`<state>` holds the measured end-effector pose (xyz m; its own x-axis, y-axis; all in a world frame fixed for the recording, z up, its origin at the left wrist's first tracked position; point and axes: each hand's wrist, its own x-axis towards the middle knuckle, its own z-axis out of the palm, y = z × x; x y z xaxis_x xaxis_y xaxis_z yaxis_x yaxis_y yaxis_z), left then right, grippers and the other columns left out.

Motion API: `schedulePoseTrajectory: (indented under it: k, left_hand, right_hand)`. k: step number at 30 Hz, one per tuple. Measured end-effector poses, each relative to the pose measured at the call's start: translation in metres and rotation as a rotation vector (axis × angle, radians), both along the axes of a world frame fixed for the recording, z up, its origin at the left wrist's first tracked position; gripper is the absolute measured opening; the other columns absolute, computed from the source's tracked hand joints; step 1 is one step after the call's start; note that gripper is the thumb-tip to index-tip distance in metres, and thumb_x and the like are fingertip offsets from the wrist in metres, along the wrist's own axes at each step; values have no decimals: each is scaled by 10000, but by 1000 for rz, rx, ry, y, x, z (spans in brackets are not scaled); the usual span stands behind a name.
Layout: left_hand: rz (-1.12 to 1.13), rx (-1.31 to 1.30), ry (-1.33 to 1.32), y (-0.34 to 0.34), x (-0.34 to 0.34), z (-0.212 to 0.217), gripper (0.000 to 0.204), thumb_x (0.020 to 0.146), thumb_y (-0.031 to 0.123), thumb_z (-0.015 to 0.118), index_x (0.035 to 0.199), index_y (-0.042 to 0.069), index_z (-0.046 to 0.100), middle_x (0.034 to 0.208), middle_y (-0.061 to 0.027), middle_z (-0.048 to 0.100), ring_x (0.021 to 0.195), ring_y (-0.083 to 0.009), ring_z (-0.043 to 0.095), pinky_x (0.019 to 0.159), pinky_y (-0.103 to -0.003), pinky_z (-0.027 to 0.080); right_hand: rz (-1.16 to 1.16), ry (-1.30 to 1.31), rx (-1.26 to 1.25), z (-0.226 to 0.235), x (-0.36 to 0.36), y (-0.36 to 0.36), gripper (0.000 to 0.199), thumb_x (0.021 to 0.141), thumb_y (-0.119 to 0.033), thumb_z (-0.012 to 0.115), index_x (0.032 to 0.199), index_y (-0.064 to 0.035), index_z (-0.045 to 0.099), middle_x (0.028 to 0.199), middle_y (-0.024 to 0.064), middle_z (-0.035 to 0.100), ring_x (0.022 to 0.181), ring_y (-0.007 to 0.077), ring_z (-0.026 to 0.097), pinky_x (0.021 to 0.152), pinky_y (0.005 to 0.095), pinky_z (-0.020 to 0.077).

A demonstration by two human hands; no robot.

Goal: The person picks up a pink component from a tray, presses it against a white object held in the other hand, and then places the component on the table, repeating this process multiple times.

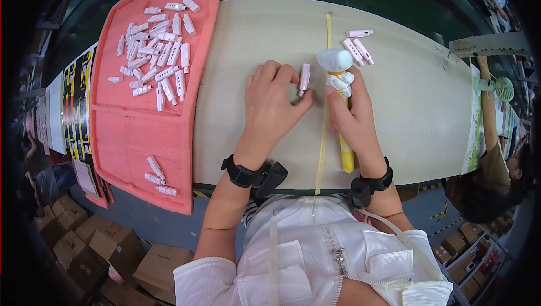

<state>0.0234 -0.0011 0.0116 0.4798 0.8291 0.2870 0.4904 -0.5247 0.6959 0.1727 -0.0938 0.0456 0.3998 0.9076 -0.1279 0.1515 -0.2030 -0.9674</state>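
Observation:
My right hand [353, 115] is wrapped round a cloth-wrapped hammer with a yellow handle [346, 156]. Its head [333, 59] is bundled in white material, bound below with a yellowish band; what lies under the wrapping is hidden. Just left of a yellow tape line, a small pale pink stick-shaped device [305, 77] lies on the table. My left hand [277, 93] is beside it, thumb and forefinger apart at its lower left, and seems to hold nothing. Several similar pink devices [358, 51] lie beyond the hammer head at the right.
On the left, a pink foam tray [141, 137] bears a heap of pink devices [163, 52] in its far part and 3 more [155, 177] near its front. Yellow tape [323, 154] crosses the pale table. Cardboard boxes [112, 238] stand below left; another person [490, 176] is at the right.

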Motion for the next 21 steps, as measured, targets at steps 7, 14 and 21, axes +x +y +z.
schedulePoseTrajectory:
  k: [7, 14, 21]
  left_hand:
    - [10, 41, -158, 10, 7, -18, 175, 752, 149, 818, 895, 99, 731, 900, -23, 625, 871, -232, 612, 750, -393, 417]
    - [-27, 79, -215, 12, 5, -20, 187, 716, 94, 853, 890, 74, 786, 794, -48, 628, 731, -228, 616, 701, -368, 469]
    - [-34, 26, -228, 9, 7, -21, 131, 741, 113, 816, 859, 69, 780, 780, -34, 595, 778, -230, 595, 723, -386, 419]
  right_hand:
    - [125, -77, -34, 6, -9, -1, 489, 1057, -161, 522, 1511, -28, 400, 796, 10, 561, 524, 61, 513, 484, 243, 423]
    - [174, -117, -202, 29, -12, 2, 532, 1066, -196, 520, 1533, 0, 356, 875, 149, 675, 663, 215, 674, 635, 329, 517]
    - [74, -304, 28, 6, -18, -9, 501, 1073, -209, 518, 1510, -1, 388, 842, 114, 651, 659, 181, 638, 609, 298, 491]
